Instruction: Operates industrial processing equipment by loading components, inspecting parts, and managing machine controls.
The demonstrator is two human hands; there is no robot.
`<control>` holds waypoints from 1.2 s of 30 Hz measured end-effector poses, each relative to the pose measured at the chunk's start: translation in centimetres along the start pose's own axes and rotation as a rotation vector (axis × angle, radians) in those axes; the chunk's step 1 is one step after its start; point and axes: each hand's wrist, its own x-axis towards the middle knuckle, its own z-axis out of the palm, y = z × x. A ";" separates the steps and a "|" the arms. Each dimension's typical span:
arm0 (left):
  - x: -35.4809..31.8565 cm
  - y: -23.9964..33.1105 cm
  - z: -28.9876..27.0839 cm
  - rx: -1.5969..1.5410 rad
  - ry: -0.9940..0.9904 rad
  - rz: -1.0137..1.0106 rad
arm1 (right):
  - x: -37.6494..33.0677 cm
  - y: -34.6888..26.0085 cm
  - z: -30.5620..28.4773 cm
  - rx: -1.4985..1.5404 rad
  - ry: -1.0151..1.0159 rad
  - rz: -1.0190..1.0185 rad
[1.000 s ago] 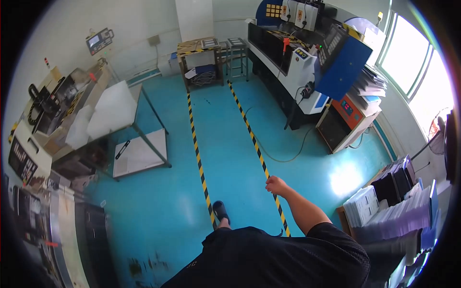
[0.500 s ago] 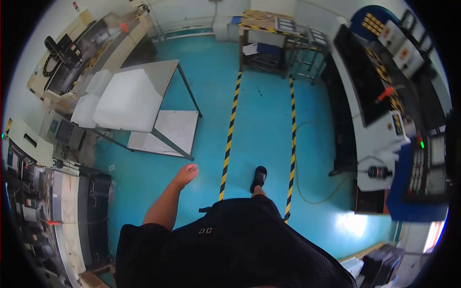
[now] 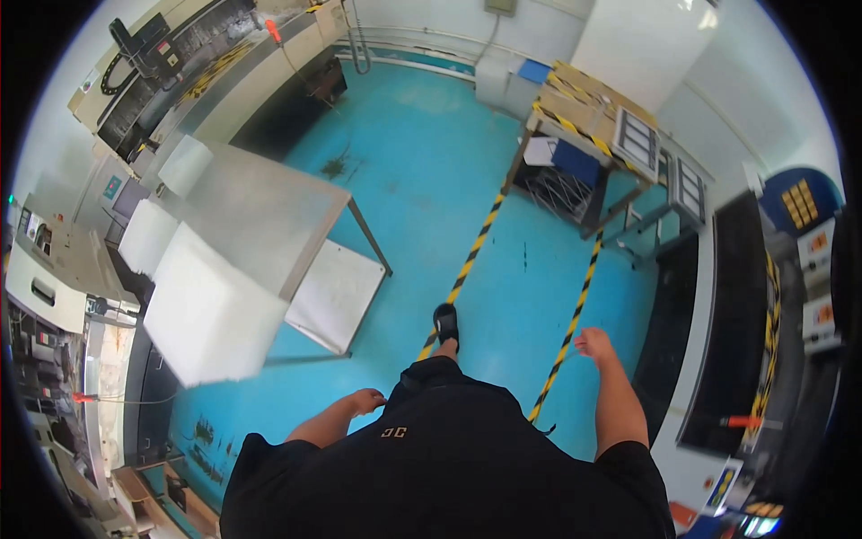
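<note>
**Q:** While the camera looks straight down, what does it show of the person?

**A:** A person in a black shirt [image 3: 449, 476] stands on a blue floor [image 3: 422, 171]. One black shoe [image 3: 445, 324] shows ahead of the body, set on the left one of two yellow-and-black floor stripes [image 3: 467, 260]. Both hands are bare and hold nothing.

**Q:** Where is the left hand, and how is it shaped?

**A:** The left hand [image 3: 366, 401] sits close against the left hip, touching the shirt edge. Its fingers look loosely curled, though it is too small to be sure. Nearest to it, further left and a little farther off, is a metal table [image 3: 260, 216] with a large white block [image 3: 202, 314] on its near end. A white sheet [image 3: 334, 295] lies on the floor under the table's right side, between table and shoe. Hand and table are well apart.

**Q:** And the right hand?

**A:** The right hand [image 3: 594, 343] hangs out from the body, fingers relaxed and slightly apart, over the floor just beside the right stripe [image 3: 575, 314]. It touches nothing.

**Q:** What else is around?

**A:** Far right stands a cart [image 3: 593, 126] with striped edges. Machines [image 3: 162, 54] line the far left wall, and a dark cabinet [image 3: 736, 314] runs along the right.
</note>
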 end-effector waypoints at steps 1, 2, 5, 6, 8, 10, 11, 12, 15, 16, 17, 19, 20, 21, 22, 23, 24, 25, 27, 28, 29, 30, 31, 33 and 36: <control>2.2 3.1 -2.6 -0.016 0.007 0.012 | 3.6 -2.2 0.2 -0.072 -0.034 -0.046; 4.6 6.1 -5.1 0.023 0.035 0.087 | 7.0 -1.8 0.6 -0.145 -0.065 -0.082; 9.6 17.6 -14.6 0.153 0.125 0.229 | 14.5 -1.3 6.1 -0.445 -0.015 -0.116; 10.1 21.6 -17.5 0.055 0.170 0.344 | 16.1 -0.6 7.4 -0.485 -0.029 -0.179; 11.6 27.6 -23.4 0.001 0.328 0.530 | 19.2 -4.8 10.1 -0.929 -0.551 -0.306; 9.7 34.5 -28.5 -0.048 0.370 0.528 | 26.1 -11.8 3.7 -0.252 -0.517 -0.431; 9.6 37.9 -31.1 -0.145 0.323 0.555 | 32.0 -17.6 -2.2 -0.247 -0.489 -0.350; 10.5 40.8 -33.7 -0.235 0.277 0.584 | 37.0 -23.3 -5.5 -0.234 -0.458 -0.273; 13.9 45.3 -40.8 -0.276 0.257 0.554 | 49.7 -41.3 -4.5 -0.248 -0.423 -0.052; 16.0 46.9 -43.4 -0.278 0.279 0.545 | 50.9 -42.8 0.8 -0.215 -0.393 0.034; 17.3 47.1 -45.2 -0.330 0.321 0.489 | 49.3 -46.1 12.5 -0.236 -0.418 0.109; 18.3 48.0 -49.4 -0.373 0.400 0.416 | 48.3 -61.1 22.7 -0.274 -0.363 0.266; 18.4 48.3 -51.6 -0.410 0.420 0.410 | 50.5 -68.0 26.2 -0.121 -0.251 0.100; 18.9 48.5 -53.6 -0.477 0.475 0.450 | 53.6 -74.7 28.3 -0.117 -0.357 0.036; 19.5 49.4 -56.2 -0.523 0.512 0.510 | 59.2 -80.8 29.8 -0.333 -0.413 -0.140; 19.7 50.3 -59.1 -0.529 0.499 0.532 | 64.0 -85.8 31.4 -0.476 -0.312 -0.525; 18.8 49.6 -60.6 -0.650 0.586 0.468 | 62.9 -93.4 36.7 -0.605 -0.439 -0.765; 18.2 49.3 -62.4 -0.756 0.657 0.429 | 61.2 -99.3 41.4 -0.614 -0.361 -0.950; 17.8 47.7 -65.8 -0.892 0.677 0.419 | 56.7 -109.5 50.1 -0.664 -0.352 -1.158; 18.1 46.7 -67.9 -0.989 0.660 0.422 | 54.0 -113.3 53.8 -0.664 -0.357 -1.204; 19.0 46.1 -70.9 -0.962 0.634 0.444 | 54.8 -116.2 56.5 -0.688 -0.308 -1.311; 19.6 45.2 -73.2 -1.064 0.673 0.463 | 55.6 -118.3 59.8 -0.713 -0.277 -1.429; 19.8 44.0 -76.2 -1.167 0.716 0.481 | 56.0 -119.4 63.4 -0.755 -0.248 -1.473; 18.6 42.7 -82.2 -1.194 0.761 0.435 | 55.9 -122.4 69.8 -0.803 -0.210 -1.528; 17.3 40.6 -90.7 -1.293 0.827 0.394 | 54.5 -126.8 77.5 -0.953 -0.191 -1.446</control>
